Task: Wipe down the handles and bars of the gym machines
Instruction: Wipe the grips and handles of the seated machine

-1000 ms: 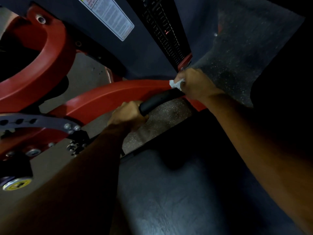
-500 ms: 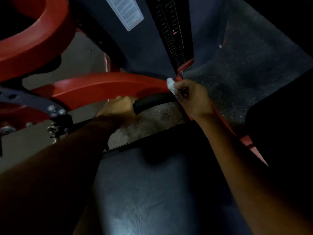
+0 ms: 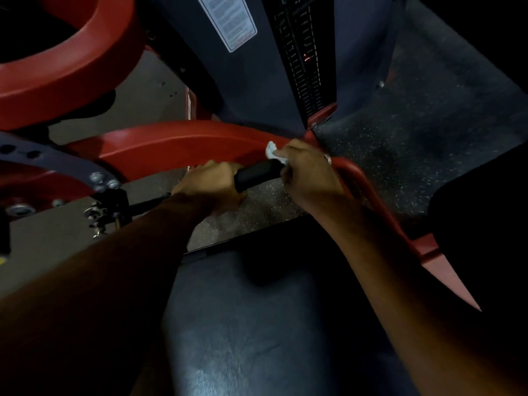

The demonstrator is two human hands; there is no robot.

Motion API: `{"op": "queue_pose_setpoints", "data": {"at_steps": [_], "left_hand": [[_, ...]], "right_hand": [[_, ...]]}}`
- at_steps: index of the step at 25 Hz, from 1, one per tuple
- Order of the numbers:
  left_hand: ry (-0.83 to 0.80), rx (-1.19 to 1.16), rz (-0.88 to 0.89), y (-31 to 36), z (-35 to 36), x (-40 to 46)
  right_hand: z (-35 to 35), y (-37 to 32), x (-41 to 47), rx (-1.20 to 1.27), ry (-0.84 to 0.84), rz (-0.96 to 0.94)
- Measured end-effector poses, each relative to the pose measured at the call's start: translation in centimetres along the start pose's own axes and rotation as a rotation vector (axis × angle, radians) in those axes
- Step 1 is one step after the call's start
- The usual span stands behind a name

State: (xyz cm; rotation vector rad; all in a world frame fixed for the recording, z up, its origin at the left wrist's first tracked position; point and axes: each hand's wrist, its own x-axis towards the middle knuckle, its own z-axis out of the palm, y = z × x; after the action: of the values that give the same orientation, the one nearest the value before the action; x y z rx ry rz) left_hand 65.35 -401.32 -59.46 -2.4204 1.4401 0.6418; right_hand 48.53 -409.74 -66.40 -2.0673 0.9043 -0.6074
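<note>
Gripping the black handle grip point(image 3: 258, 173) at its near end, left hand point(image 3: 210, 181) steadied it; right hand point(image 3: 310, 174) pinched a white wipe point(image 3: 274, 152) at the far end, grip's long axis running between them.

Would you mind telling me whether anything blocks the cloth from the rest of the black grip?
Yes: the left hand grips the near end of the black grip, covering it. Only the bare middle lies before the cloth in the right hand.
</note>
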Motion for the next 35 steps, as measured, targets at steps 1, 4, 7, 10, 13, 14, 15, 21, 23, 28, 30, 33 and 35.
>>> {"op": "queue_pose_setpoints", "data": {"at_steps": [1, 4, 7, 10, 13, 14, 15, 21, 23, 28, 30, 33, 35], "left_hand": [[-0.004, -0.001, -0.002, 0.0, -0.1, 0.0], [-0.006, -0.001, -0.007, 0.1, -0.3, -0.1], [0.001, -0.019, -0.005, 0.1, -0.3, -0.2], [-0.01, -0.02, 0.009, 0.1, -0.2, -0.1], [0.005, -0.006, 0.004, 0.0, -0.2, -0.2], [0.005, 0.001, 0.008, 0.0, -0.2, -0.2], [-0.002, 0.005, 0.014, 0.1, -0.2, -0.2], [-0.035, -0.035, 0.0, 0.5, -0.6, -0.3], [-0.022, -0.038, 0.012, 0.4, -0.5, -0.3], [0.001, -0.003, 0.027, -0.2, -0.1, 0.0], [0.017, 0.015, 0.022, -0.4, 0.0, 0.1], [0.012, 0.023, 0.028, -0.4, 0.1, 0.2], [-0.003, 0.009, 0.028, -0.4, 0.2, 0.3]], "right_hand": [[0.3, -0.6, -0.2, 0.022, 0.017, -0.051], [-0.1, 0.4, -0.5, 0.039, 0.006, -0.078], [-1.1, 5.2, 0.8, -0.105, -0.054, 0.199], [-1.1, 5.7, 0.9, -0.157, -0.046, 0.302], [-0.5, 1.6, 0.2, -0.118, -0.053, 0.189], [-0.3, 0.5, -0.2, -0.093, -0.037, 0.155], [-0.1, -0.4, -0.5, -0.086, -0.027, 0.128], [-0.6, 3.5, -0.4, -0.266, -0.019, 0.169], [-1.4, 5.2, -0.5, -0.319, 0.057, 0.265], [-1.5, 6.1, 0.1, -0.097, 0.066, 0.308], [-0.4, 7.0, 0.2, -0.041, 0.049, 0.357], [-0.3, 6.3, 0.4, 0.041, 0.093, 0.409], [-0.2, 4.3, 0.1, 0.165, 0.124, 0.436]]}}
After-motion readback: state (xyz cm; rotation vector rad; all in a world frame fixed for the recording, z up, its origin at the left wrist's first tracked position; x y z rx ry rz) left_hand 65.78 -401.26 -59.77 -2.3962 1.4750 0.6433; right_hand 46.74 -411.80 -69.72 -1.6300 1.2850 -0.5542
